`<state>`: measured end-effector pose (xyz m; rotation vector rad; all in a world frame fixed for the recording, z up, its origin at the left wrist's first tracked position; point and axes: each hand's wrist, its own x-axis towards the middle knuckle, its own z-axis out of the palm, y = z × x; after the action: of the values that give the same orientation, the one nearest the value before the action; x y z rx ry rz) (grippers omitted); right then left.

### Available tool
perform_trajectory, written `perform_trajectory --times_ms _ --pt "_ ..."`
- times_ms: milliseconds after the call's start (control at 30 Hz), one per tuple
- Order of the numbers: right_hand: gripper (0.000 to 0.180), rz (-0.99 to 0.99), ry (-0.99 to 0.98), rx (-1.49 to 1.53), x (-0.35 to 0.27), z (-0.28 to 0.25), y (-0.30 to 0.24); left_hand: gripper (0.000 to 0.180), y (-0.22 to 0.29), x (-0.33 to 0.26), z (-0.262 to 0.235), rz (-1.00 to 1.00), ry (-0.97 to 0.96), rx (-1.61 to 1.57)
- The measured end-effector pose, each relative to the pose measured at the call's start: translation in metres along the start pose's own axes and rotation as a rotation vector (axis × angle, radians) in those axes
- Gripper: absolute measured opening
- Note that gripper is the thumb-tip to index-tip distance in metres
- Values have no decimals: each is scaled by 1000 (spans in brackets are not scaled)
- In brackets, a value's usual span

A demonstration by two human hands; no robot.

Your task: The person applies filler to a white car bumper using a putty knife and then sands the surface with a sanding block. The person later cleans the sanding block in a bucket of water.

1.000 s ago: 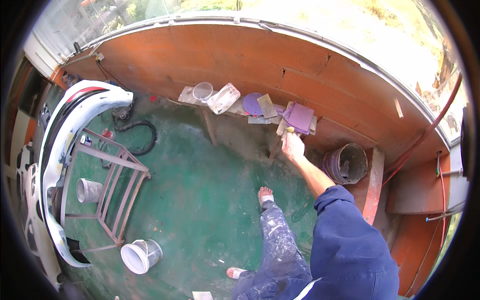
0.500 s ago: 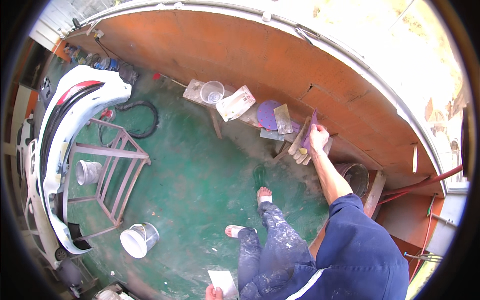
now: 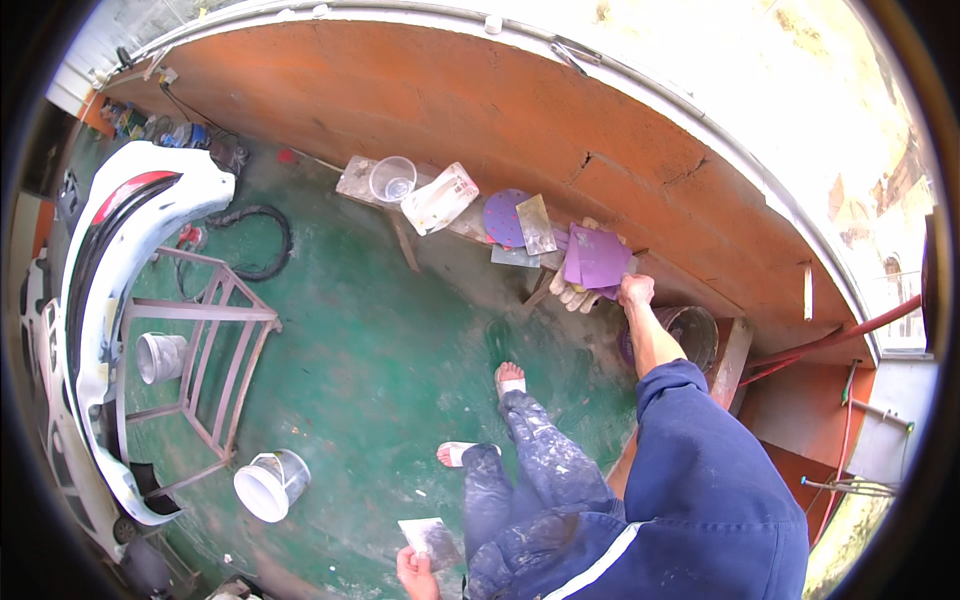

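At the right end of the bench, my right hand [image 3: 637, 290] is closed on the near right edge of a purple sandpaper sheet [image 3: 603, 258]. Its broad face is turned up, above other purple pieces and a pair of pale work gloves [image 3: 573, 293]. Low in view, my left hand [image 3: 418, 575] pinches a thin white rectangular sheet [image 3: 430, 538] with a grey patch on one side. Left of the gloves lie a purple sanding disc [image 3: 505, 217] with holes and a tan rectangular sheet [image 3: 536, 224].
The low bench [image 3: 470, 222] runs along an orange wall [image 3: 400, 95], carrying a clear plastic tub [image 3: 393, 179] and a white packet [image 3: 440, 200]. A white car bumper [image 3: 88, 290] leans beside a metal stand [image 3: 225, 370]. A white bucket [image 3: 270, 485] stands on the green floor, a drum [image 3: 692, 335] near my right arm.
My right hand has moved down, and the purple sheet has turned from nearly edge-on to face-up. My left hand has risen slightly with the white sheet, which now shows a grey patch.
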<state>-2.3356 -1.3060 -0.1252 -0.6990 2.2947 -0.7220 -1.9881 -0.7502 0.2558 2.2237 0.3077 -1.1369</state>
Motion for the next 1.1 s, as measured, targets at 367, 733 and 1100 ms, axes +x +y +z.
perform_trajectory --times_ms 367,733,1100 --pt "16 32 -458 877 -36 -30 -51 27 -3 1 13 95 -10 8" --pt "30 -162 -56 -327 -32 -1 44 23 9 1 23 132 -14 70" --pt "9 -799 221 -314 -110 -52 -68 21 15 -1 30 198 11 42"
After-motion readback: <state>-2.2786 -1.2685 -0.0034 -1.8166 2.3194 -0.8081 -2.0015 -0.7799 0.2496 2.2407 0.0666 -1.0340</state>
